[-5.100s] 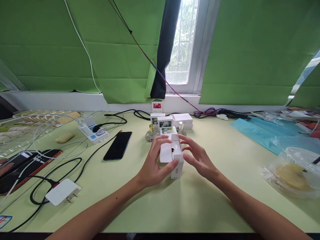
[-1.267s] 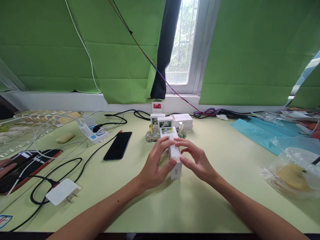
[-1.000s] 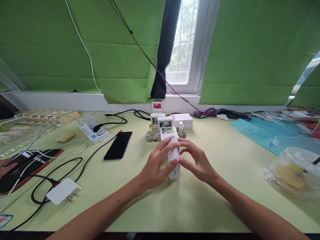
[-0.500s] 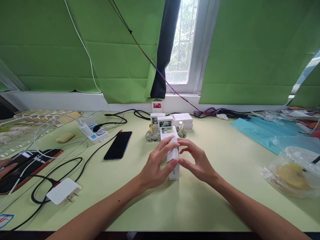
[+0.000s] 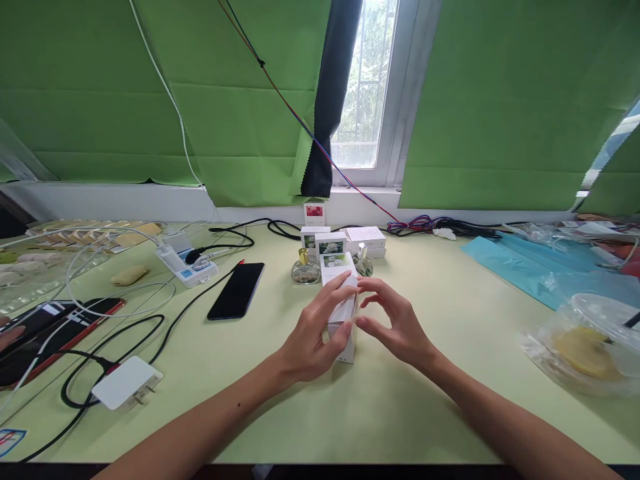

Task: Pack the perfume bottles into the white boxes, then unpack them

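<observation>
A white carton (image 5: 344,311) stands on the table in front of me, its lid closed or nearly so. My left hand (image 5: 316,328) grips it from the left, fingers over the top and thumb on the near face. On the right side, my right hand (image 5: 393,319) is curved, with index finger and thumb tips against the carton's edge. Right behind stands another white carton with a flower picture (image 5: 334,262). A perfume bottle with a gold cap (image 5: 305,270) is left of it, and a silver-capped perfume bottle (image 5: 363,261) is at its right, partly hidden.
More white cartons (image 5: 367,235) stand at the back. Leftward lie a black phone (image 5: 237,291), a white charger (image 5: 128,383), a power strip (image 5: 185,263) and tangled cables. Another person's hand (image 5: 10,337) is at the far left. A plastic cup in a bag (image 5: 595,340) stands right.
The carton has turned slightly and its lower end has shifted a little left, showing more of its top. My left thumb has moved slightly with it. The other person's hand has drawn left.
</observation>
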`<action>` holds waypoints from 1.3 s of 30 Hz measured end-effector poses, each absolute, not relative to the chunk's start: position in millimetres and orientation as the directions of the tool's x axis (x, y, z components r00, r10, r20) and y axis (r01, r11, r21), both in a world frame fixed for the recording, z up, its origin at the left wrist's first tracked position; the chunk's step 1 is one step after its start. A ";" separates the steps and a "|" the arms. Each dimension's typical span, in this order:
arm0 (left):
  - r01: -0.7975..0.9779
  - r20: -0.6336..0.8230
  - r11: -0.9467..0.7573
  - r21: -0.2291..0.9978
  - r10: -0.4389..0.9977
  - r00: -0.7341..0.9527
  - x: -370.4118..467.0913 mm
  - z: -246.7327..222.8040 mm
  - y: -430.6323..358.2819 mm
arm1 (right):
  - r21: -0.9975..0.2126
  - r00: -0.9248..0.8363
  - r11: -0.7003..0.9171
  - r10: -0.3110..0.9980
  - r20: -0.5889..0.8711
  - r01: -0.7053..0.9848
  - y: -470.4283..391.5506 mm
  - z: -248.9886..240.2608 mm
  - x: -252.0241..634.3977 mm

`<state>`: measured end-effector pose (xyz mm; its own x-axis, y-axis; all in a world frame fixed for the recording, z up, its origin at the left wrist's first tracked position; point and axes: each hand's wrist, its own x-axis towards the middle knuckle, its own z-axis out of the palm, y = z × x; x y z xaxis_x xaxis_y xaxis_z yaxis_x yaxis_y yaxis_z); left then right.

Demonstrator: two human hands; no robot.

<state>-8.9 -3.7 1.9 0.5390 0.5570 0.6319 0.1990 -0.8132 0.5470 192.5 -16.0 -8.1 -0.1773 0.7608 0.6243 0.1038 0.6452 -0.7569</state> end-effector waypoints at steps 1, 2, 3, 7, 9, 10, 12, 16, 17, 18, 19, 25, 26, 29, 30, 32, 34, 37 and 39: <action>0.196 0.630 -0.811 0.551 0.558 0.540 -8.7 1.3 -3.6 | -0.762 -0.178 0.640 0.765 0.619 0.097 -15.8 -8.1 192.8; 0.192 0.627 -0.808 0.558 0.561 0.540 -8.5 0.9 -3.5 | -0.768 -0.178 0.634 0.769 0.614 0.090 -15.6 -8.1 193.1; 0.186 0.625 -0.803 0.566 0.564 0.540 -8.3 0.6 -3.5 | -0.774 -0.176 0.628 0.774 0.609 0.083 -15.5 -8.0 193.3; 0.160 0.628 -0.798 0.580 0.564 0.536 -7.9 0.3 -4.2 | -0.794 -0.159 0.605 0.790 0.592 0.053 -15.3 -7.6 193.4; 0.160 0.632 -0.804 0.573 0.557 0.539 -8.1 -0.1 -4.5 | -0.800 -0.152 0.599 0.795 0.587 0.040 -15.4 -7.3 193.3; 0.162 0.632 -0.806 0.570 0.556 0.541 -8.2 -0.4 -4.6 | -0.801 -0.150 0.597 0.796 0.587 0.034 -15.5 -7.3 193.3; 0.166 0.633 -0.807 0.566 0.555 0.540 -8.6 -1.2 -4.5 | -0.805 -0.148 0.593 0.799 0.583 0.026 -15.5 -7.2 193.3; 0.171 0.636 -0.811 0.559 0.552 0.540 -8.6 -1.5 -4.7 | -0.813 -0.144 0.582 0.807 0.573 0.031 -14.9 -7.7 193.6; 0.174 0.636 -0.813 0.556 0.551 0.540 -8.3 -1.3 -4.9 | -0.814 -0.143 0.580 0.809 0.570 0.036 -14.8 -7.8 193.7; 0.177 0.637 -0.814 0.554 0.551 0.540 -8.1 -1.2 -5.1 | -0.814 -0.142 0.579 0.810 0.569 0.041 -14.7 -7.9 193.8; 0.180 0.638 -0.815 0.551 0.551 0.538 -7.9 -1.0 -5.2 | -0.815 -0.143 0.578 0.811 0.568 0.045 -14.7 -8.0 193.9; 0.187 0.644 -0.819 0.542 0.548 0.533 -7.4 -0.7 -5.1 | -0.805 -0.149 0.590 0.803 0.577 0.059 -16.1 -7.6 193.8; 0.187 0.645 -0.820 0.541 0.547 0.533 -7.4 -0.4 -5.2 | -0.804 -0.149 0.592 0.801 0.579 0.061 -16.1 -7.4 193.7; 0.183 0.650 -0.824 0.536 0.541 0.534 -7.4 1.0 -6.0 | -0.796 -0.152 0.602 0.795 0.587 0.072 -15.6 -7.8 193.6; 0.181 0.650 -0.825 0.536 0.540 0.535 -7.4 1.4 -6.3 | -0.793 -0.152 0.604 0.793 0.589 0.078 -15.3 -8.2 193.7; 0.180 0.650 -0.823 0.538 0.541 0.534 -7.4 2.0 -6.5 | -0.788 -0.151 0.608 0.791 0.593 0.097 -15.1 -9.4 194.0; 0.183 0.645 -0.819 0.544 0.548 0.532 -7.5 2.1 -6.3 | -0.780 -0.149 0.614 0.788 0.597 0.121 -15.3 -10.4 194.3; 0.184 0.643 -0.816 0.549 0.552 0.531 -7.6 1.9 -5.8 | -0.761 -0.148 0.629 0.777 0.612 0.160 -15.9 -10.8 194.6; 0.180 0.647 -0.818 0.546 0.548 0.530 -7.5 1.8 -5.6 | -0.746 -0.147 0.640 0.768 0.623 0.183 -16.1 -10.5 194.5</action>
